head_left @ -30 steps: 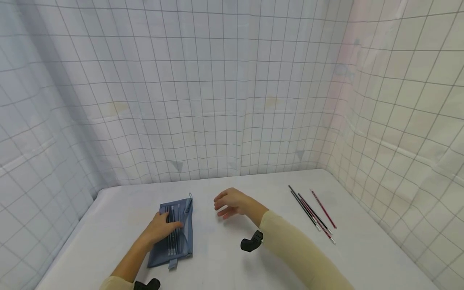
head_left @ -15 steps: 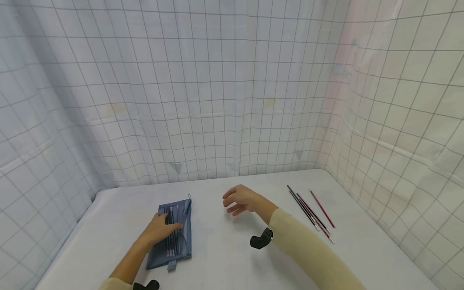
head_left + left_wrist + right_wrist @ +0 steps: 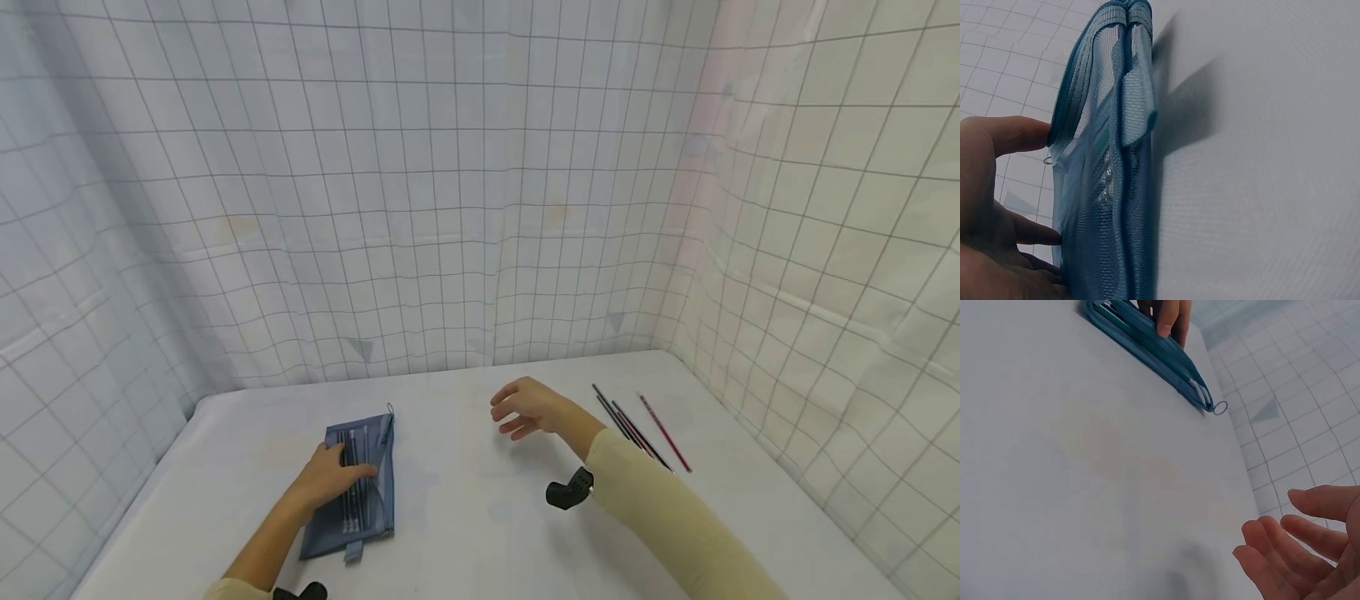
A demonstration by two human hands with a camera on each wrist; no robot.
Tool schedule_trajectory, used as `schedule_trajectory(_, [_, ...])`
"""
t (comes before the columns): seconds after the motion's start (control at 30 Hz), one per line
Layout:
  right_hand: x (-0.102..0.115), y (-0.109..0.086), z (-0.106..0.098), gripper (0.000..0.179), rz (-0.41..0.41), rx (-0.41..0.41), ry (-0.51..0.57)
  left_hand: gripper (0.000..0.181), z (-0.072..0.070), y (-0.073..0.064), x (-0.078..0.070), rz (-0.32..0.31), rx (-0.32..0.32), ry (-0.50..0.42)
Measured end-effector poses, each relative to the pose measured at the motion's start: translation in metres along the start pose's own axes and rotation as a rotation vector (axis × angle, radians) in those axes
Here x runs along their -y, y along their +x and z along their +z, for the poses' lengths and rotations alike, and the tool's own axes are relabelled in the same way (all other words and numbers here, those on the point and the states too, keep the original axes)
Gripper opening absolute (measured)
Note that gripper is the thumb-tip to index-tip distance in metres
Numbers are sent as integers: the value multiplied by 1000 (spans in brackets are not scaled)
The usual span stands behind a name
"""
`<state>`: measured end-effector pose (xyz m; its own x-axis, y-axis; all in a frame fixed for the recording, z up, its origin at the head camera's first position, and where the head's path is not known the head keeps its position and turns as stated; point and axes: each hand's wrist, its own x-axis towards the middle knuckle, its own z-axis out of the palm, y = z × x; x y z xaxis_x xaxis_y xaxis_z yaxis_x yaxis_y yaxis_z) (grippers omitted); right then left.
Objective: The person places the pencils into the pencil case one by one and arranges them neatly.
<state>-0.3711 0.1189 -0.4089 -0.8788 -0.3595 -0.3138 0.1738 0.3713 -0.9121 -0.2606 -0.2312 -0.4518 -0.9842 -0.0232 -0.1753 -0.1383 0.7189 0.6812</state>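
A blue mesh pencil case (image 3: 384, 512) lies flat on the left of the white table, with several pencils showing inside it. My left hand (image 3: 326, 479) rests on top of the case, thumb and fingers spread and pressing on it. In the left wrist view, the fingertips touch the mesh (image 3: 1094, 219) and the zipper edge. My right hand (image 3: 525, 408) hovers over the table between the case and the loose pencils, fingers relaxed and holding nothing. The right wrist view shows this hand (image 3: 1310, 550) with bare fingertips, apart from the case (image 3: 1147, 347).
Several loose dark and red pencils (image 3: 622, 421) lie at the right of the table, partly hidden by my right sleeve (image 3: 660, 508). One red pencil (image 3: 666, 433) lies a little apart. Grid-patterned curtains (image 3: 420, 208) stand behind the table (image 3: 465, 500) and along its sides.
My right hand has moved to the right, away from the pencil case and closer to the loose pencils. The left hand stays on the case.
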Motion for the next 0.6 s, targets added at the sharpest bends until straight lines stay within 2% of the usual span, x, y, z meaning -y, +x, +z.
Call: schedule_trajectory(0.6, [-20, -21, -48, 42, 24, -96, -16, 103, -1, 4, 4, -8, 14, -15])
